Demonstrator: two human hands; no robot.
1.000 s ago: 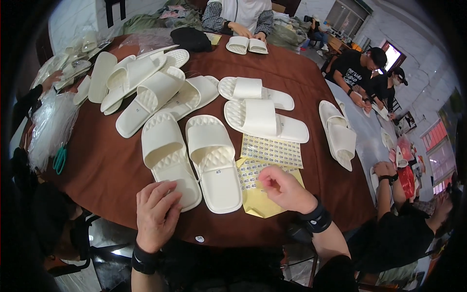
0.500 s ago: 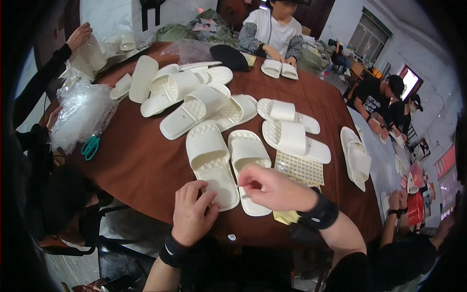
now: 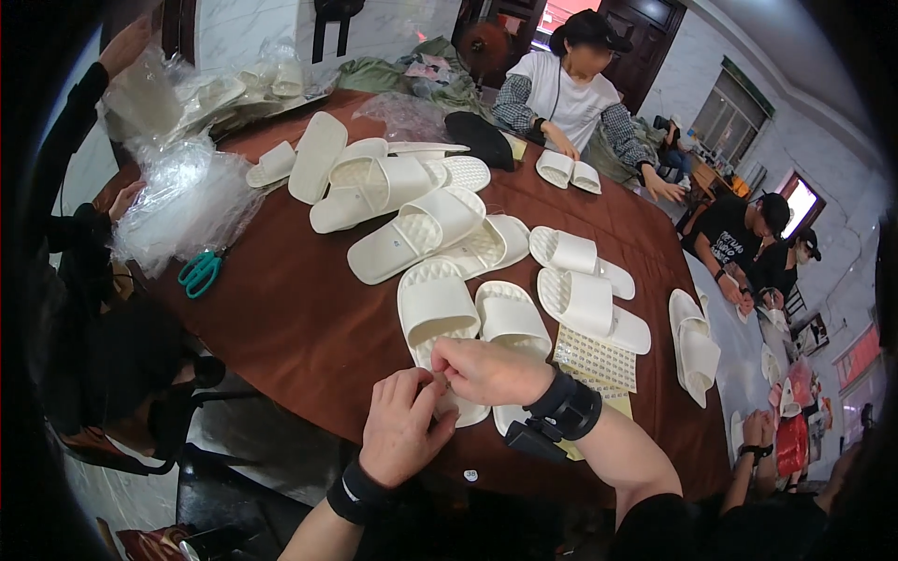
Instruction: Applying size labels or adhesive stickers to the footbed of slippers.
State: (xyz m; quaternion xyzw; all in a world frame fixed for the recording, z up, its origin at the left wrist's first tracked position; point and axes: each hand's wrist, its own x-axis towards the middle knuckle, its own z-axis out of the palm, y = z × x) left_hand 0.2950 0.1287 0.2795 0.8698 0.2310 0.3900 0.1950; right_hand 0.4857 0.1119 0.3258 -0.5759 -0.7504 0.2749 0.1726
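1. The left white slide slipper [image 3: 438, 309] of the nearest pair lies on the brown-covered tabletop [image 3: 309, 374], sole down, strap away from the person; the right white slide slipper [image 3: 514, 323] is just beside it.

2. The right hand [image 3: 449, 365] is bent over the left slipper's footbed, with its fingers curled and the fingertips brought close together. I cannot tell whether something thin is between them (the fingers hide it).

3. The left hand [image 3: 409, 425] is at the heel part of the same slipper, fingers half bent and near the right fingertips; whether it presses the slipper, I cannot tell.

4. The slipper looks moulded from foam-like material, so I judge it light, rather soft and not fragile. Its smooth heel may slide a little under a push.

5. The sole's side edges seem the best place to steady it; for lifting, the wide strap should serve well.

6. A yellow sticker sheet [image 3: 596, 360] lies beyond the right wrist; such thin paper probably creases easily.
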